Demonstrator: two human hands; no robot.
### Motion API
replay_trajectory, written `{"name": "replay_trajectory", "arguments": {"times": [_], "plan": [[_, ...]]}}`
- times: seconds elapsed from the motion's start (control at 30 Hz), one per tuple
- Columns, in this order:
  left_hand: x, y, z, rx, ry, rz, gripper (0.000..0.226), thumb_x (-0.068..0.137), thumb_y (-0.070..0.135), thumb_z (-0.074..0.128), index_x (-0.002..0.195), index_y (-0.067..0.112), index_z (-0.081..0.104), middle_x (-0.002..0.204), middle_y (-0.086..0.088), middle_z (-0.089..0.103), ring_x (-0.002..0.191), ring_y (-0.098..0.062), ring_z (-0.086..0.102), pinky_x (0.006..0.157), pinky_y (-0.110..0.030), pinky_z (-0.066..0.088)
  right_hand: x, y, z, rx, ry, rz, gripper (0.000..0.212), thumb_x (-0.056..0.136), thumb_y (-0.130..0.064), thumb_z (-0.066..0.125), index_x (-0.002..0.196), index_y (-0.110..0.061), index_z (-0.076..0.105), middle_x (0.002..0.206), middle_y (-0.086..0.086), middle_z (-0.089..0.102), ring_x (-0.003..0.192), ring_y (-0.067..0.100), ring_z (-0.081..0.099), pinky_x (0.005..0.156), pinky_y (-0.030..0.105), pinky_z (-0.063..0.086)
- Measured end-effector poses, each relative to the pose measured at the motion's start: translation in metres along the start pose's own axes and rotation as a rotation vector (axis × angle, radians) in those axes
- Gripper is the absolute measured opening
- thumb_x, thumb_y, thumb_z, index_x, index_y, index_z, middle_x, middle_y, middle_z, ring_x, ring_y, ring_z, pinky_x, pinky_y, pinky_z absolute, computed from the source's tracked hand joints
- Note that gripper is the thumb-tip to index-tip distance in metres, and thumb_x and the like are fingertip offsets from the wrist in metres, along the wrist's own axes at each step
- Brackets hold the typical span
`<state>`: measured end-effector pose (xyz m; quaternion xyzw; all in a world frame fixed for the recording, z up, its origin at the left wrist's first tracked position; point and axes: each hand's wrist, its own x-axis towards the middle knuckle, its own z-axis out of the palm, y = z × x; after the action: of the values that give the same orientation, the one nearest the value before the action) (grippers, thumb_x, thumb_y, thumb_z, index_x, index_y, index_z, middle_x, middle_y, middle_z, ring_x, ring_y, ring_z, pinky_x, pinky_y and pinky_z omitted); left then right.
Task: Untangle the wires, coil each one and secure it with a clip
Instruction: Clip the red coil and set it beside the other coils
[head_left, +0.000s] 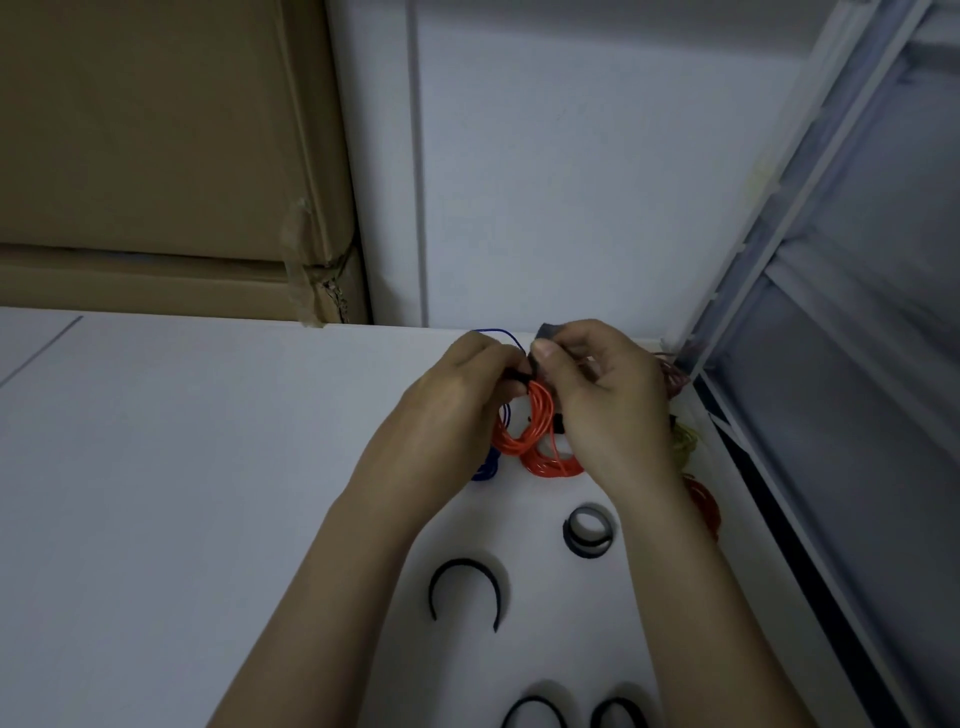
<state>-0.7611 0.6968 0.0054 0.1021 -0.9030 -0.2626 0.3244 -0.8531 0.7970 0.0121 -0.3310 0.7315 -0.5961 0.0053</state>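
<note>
Nearest me on the table (182, 493) lie loose black straps — two at the edge (535, 712), an arc (465, 590), a ring (588, 531). Beyond them, an orange coil (550, 465) and a blue one (487, 467) rest flat. My left hand (457, 400) grips an orange coil (522, 426) held above the table — my right hand (597, 395) pinches a black strap (543, 358) at its top.

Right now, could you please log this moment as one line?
step: strapping coil | left hand: holds orange coil | right hand: pinches black strap | spare straps: on table
</note>
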Motion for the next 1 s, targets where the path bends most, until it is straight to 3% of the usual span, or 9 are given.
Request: {"name": "replay_trajectory", "arguments": {"times": [0.17, 0.37, 0.47, 0.57, 0.7, 0.77, 0.87, 1.0], "plan": [[-0.001, -0.001, -0.003, -0.171, 0.068, -0.231, 0.008, 0.087, 0.010, 0.067, 0.088, 0.018, 0.069, 0.076, 0.018, 0.063, 0.076, 0.005, 0.059, 0.071, -0.009, 0.047, -0.003, 0.004, 0.004, -0.053, -0.056, -0.079, 0.014, 0.090, -0.016, 0.063, 0.078, -0.024, 0.064, 0.073, -0.009, 0.066, 0.071, 0.009, 0.062, 0.068, 0.034, 0.051], [-0.001, -0.005, -0.017, -0.232, 0.075, -0.275, 0.006, 0.082, 0.012, 0.074, 0.082, 0.018, 0.070, 0.073, 0.015, 0.069, 0.071, 0.002, 0.065, 0.067, -0.007, 0.047, -0.002, 0.004, 0.005, -0.031, -0.171, -0.212, 0.011, 0.088, -0.007, 0.064, 0.091, -0.014, 0.071, 0.088, -0.010, 0.064, 0.083, 0.005, 0.062, 0.074, 0.013, 0.047], [-0.002, -0.006, -0.021, -0.296, 0.079, -0.306, 0.007, 0.083, 0.005, 0.071, 0.086, 0.011, 0.074, 0.074, 0.007, 0.072, 0.069, -0.002, 0.067, 0.068, -0.015, 0.052, -0.001, 0.006, 0.001, -0.023, -0.252, -0.265, 0.020, 0.086, -0.004, 0.060, 0.100, -0.011, 0.073, 0.097, -0.007, 0.063, 0.092, 0.005, 0.062, 0.081, 0.014, 0.050], [-0.001, -0.006, -0.025, -0.515, 0.067, -0.381, 0.013, 0.084, -0.004, 0.066, 0.088, 0.004, 0.074, 0.075, -0.004, 0.074, 0.069, -0.011, 0.070, 0.067, -0.019, 0.054, -0.001, 0.005, -0.003, 0.003, -0.252, -0.291, 0.023, 0.084, -0.003, 0.059, 0.100, -0.011, 0.074, 0.100, -0.001, 0.064, 0.093, 0.009, 0.063, 0.082, 0.018, 0.051], [0.000, -0.003, -0.027, -0.776, -0.011, -0.501, 0.014, 0.089, -0.002, 0.060, 0.093, 0.002, 0.073, 0.087, -0.014, 0.074, 0.079, -0.022, 0.071, 0.074, -0.029, 0.059, 0.001, 0.005, -0.009, -0.011, -0.231, -0.290, 0.025, 0.081, -0.004, 0.058, 0.097, -0.015, 0.074, 0.097, -0.003, 0.066, 0.092, 0.005, 0.063, 0.080, 0.015, 0.049], [0.000, -0.001, -0.028, -0.831, -0.057, -0.531, 0.014, 0.089, 0.001, 0.059, 0.093, 0.003, 0.073, 0.089, -0.014, 0.074, 0.082, -0.022, 0.071, 0.076, -0.029, 0.059, 0.002, 0.005, -0.010, -0.033, -0.229, -0.294, 0.027, 0.081, -0.003, 0.057, 0.097, -0.017, 0.074, 0.095, -0.005, 0.065, 0.091, 0.007, 0.063, 0.081, 0.019, 0.051], [0.000, -0.001, -0.025, -0.787, -0.079, -0.517, 0.011, 0.080, -0.001, 0.069, 0.090, 0.002, 0.070, 0.085, -0.011, 0.074, 0.078, -0.022, 0.072, 0.076, -0.033, 0.060, 0.000, 0.003, -0.009, -0.082, -0.215, -0.308, 0.027, 0.081, -0.001, 0.057, 0.096, -0.014, 0.076, 0.091, -0.002, 0.066, 0.086, 0.012, 0.065, 0.079, 0.028, 0.053], [-0.001, -0.003, -0.016, -0.395, -0.054, -0.433, 0.016, 0.077, 0.001, 0.076, 0.086, 0.009, 0.066, 0.082, -0.005, 0.072, 0.074, -0.014, 0.070, 0.074, -0.030, 0.058, -0.001, 0.003, -0.006, -0.112, -0.201, -0.277, 0.026, 0.081, 0.005, 0.062, 0.095, -0.013, 0.075, 0.089, 0.002, 0.071, 0.082, 0.013, 0.068, 0.079, 0.031, 0.056]]}}
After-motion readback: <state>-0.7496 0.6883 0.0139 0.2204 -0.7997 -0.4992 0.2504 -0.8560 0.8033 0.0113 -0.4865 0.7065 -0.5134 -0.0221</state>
